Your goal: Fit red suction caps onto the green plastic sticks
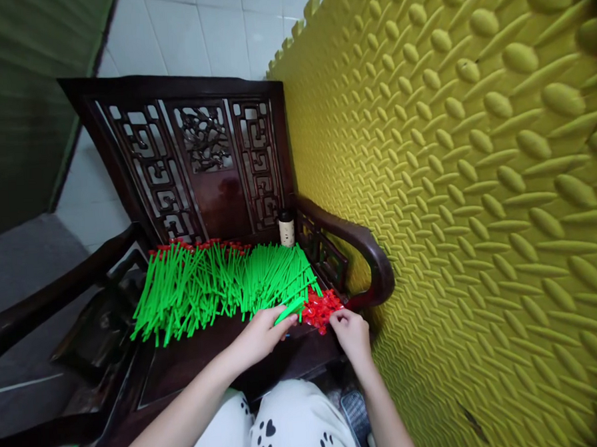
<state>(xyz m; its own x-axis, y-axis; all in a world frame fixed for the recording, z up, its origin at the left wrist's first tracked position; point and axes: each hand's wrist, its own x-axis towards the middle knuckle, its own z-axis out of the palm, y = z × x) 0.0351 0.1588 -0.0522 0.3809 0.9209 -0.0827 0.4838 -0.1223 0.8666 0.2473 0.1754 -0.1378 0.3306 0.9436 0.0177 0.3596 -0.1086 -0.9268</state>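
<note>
A wide heap of green plastic stems (216,284) lies across the seat of a dark carved wooden chair (186,363). Some stems at the back carry small red tips. A pile of small red plastic pieces (321,307) sits at the seat's right end. My left hand (261,334) grips one green stem (289,311) at the front of the heap. My right hand (351,333) rests at the near edge of the red pile, fingertips touching the pieces; whether it pinches one I cannot tell.
A small brown bottle (286,228) stands at the seat's back right corner. The chair's curved right armrest (360,247) lies against a yellow embossed wall (478,207). White trousers with black paw prints (284,431) are below. Grey floor lies left.
</note>
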